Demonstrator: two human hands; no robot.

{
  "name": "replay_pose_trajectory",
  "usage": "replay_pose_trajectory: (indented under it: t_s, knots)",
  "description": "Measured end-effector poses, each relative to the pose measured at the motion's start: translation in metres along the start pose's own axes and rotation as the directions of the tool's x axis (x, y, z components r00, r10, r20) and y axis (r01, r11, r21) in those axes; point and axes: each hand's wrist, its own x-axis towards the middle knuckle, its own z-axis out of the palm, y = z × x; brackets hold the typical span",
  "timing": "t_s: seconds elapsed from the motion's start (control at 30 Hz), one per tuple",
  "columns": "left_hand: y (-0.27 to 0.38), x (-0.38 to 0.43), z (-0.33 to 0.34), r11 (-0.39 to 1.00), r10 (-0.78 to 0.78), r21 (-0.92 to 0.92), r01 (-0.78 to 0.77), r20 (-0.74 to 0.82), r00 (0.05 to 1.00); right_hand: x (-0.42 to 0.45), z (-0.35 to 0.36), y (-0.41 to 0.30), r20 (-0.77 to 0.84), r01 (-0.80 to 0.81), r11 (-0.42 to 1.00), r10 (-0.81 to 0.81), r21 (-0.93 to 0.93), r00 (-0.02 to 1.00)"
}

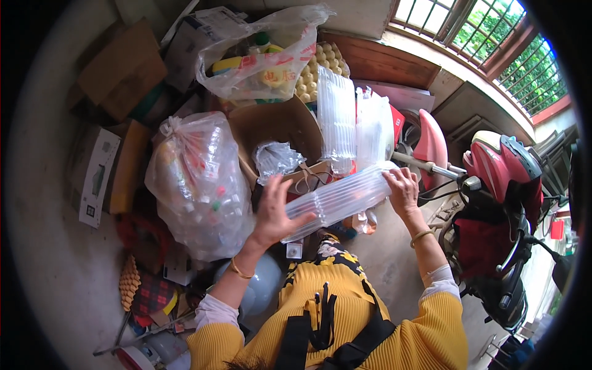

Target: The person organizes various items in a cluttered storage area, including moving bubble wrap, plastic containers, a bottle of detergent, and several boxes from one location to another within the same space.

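Note:
My right hand point(403, 188) grips the upper right end of a clear plastic air-column packaging sleeve point(340, 199), which slants down to the left in front of my body. At its lower left end, my left hand point(276, 215) has its fingers spread, and the thumb lies over the sleeve's edge; whether it touches cannot be told. Beyond the sleeve is an open cardboard box point(273, 115) with a crumpled clear plastic bag point(277, 159) in it. Two more air-column sleeves, one on the left point(336, 115) and one on the right point(372, 129), stand upright beside the box.
Left of the box bulges a tied clear bag of plastic bottles point(199, 194). Behind are another plastic bag point(259, 69) and egg trays point(323, 64). Cardboard boxes point(122, 69) stack at the left wall. A red-and-black scooter point(485, 222) stands right; a grey round object point(261, 284) sits by my left forearm.

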Motion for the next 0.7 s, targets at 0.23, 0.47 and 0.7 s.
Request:
replay_pose_trajectory:
  t_s: [0.23,0.47,0.7]
  knots:
    - [0.009,0.015,0.056,0.996,-0.031,-0.072,0.045,0.179,0.983,0.066,-0.037,-0.058,0.012,0.056,0.984,-0.059,0.167,0.998]
    - [-0.029,0.020,0.041,0.048,-0.385,-0.934,0.355,0.310,0.869,0.044,0.000,-0.037,0.532,-0.506,-0.171,0.350,0.845,0.771]
    - [-0.022,0.033,0.050,-0.126,-0.398,-0.909,0.398,0.414,0.819,0.054,0.022,-0.099,0.601,-0.660,0.119,0.317,0.742,0.733]
